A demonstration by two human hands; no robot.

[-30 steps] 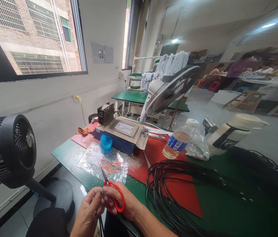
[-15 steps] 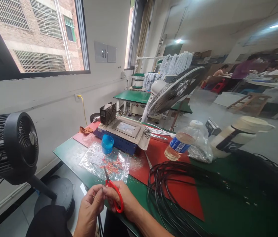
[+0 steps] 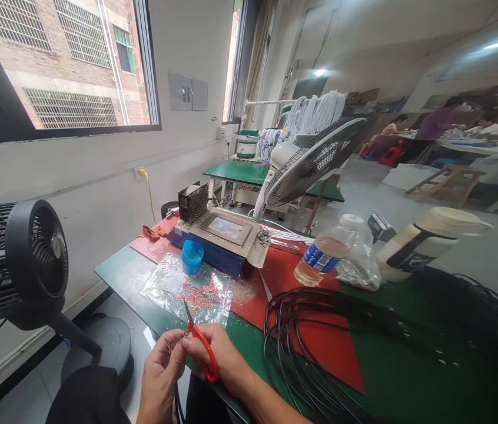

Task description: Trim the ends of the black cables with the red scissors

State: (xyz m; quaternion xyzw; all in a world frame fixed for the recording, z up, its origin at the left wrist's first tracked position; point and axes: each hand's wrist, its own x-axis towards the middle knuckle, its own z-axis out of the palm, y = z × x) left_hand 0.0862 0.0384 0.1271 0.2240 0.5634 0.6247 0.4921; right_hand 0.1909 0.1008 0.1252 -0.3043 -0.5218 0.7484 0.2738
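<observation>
At the table's near edge, my left hand [image 3: 163, 360] is closed, thumb against fingers, on the end of a black cable [image 3: 179, 406] that hangs down below it. Thin wire ends show by the fingertips. My right hand [image 3: 218, 350] touches the left at the fingertips and has red-handled scissors [image 3: 208, 352] in its grip, their dark blades pointing up and away. Whether the right fingertips also pinch a wire is too small to tell. Just beyond the blades, small red and yellow bits [image 3: 199, 293] lie scattered on a clear plastic bag [image 3: 160, 290].
A blue cup [image 3: 192, 258] stands before a blue-sided hot plate [image 3: 207, 252] with a small fan. On the right are a coil of black cables [image 3: 293, 330], a labelled bottle [image 3: 319, 259] and a thermos jug [image 3: 421, 244]. A black fan [image 3: 37, 259] stands left. People sit farther back.
The scissors and my right hand have shifted very slightly left and turned a little. Both hands stay together at the cable end.
</observation>
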